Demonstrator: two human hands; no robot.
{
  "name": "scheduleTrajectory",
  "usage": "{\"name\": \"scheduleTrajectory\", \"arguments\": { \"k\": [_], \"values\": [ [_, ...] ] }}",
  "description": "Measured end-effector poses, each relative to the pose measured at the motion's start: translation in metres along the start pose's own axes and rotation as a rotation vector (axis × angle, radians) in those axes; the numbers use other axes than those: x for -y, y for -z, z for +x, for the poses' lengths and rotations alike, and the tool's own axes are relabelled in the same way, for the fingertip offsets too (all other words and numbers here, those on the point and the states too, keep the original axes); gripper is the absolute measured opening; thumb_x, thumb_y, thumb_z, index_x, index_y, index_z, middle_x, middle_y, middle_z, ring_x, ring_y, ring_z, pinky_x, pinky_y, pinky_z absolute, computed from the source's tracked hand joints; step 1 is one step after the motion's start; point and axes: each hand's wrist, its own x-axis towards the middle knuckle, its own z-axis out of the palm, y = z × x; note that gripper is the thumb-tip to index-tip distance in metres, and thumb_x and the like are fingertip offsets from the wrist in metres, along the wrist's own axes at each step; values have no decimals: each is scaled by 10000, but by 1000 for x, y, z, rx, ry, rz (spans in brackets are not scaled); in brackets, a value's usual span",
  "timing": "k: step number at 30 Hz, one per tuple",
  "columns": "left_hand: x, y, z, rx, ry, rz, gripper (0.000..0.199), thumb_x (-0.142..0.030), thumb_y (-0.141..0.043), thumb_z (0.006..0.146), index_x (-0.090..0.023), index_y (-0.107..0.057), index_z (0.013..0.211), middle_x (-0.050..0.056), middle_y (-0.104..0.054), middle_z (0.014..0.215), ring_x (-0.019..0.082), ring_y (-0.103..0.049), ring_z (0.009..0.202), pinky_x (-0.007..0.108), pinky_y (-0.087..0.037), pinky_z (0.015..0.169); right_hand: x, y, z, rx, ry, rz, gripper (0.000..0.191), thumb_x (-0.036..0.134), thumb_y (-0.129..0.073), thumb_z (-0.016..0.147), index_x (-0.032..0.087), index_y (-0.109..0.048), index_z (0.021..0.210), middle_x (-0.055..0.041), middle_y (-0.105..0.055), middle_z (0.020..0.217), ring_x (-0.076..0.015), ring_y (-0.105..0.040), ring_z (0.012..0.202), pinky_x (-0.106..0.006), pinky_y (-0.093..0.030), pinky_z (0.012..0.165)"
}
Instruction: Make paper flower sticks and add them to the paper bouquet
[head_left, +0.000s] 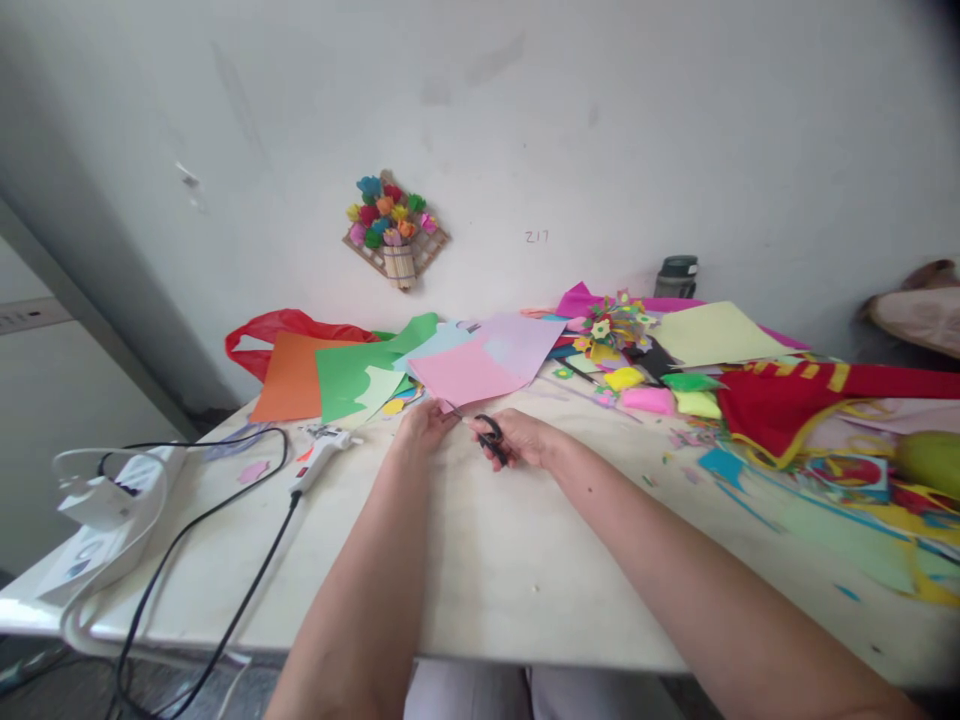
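Observation:
My right hand (516, 440) holds black-handled scissors (490, 436) over the middle of the table, their blades pointing left toward the near corner of a pink sheet (476, 370). At that corner, my left hand (429, 425) pinches the sheet's near edge between its fingers. The blade tips lie close to my left fingertips, and whether they touch the sheet is too small to tell. A lilac sheet (525, 335) lies against the pink one. To the left are a green sheet (337, 378) and an orange sheet (291, 375).
A white glue gun (321, 462) and a power strip (124, 515) with cables lie at the left. Foam flowers (604, 330), clay packets (649, 400), red fabric (772, 410) and paper scraps cover the right. A dark bottle (676, 277) stands by the wall.

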Motion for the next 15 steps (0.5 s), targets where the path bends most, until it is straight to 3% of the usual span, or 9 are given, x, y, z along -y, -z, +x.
{"name": "scheduleTrajectory", "arguments": {
  "k": [15],
  "values": [
    [3,2,1,45,-44,-52,164,6,-430,750,-109,-545,738,42,-608,612,128,-594,567,275,-521,629,-6,-7,3,-46,35,76,433,554,-526,708,135,-496,815,1,-547,511,-91,-511,362,-147,-240,268]
  ]
}}
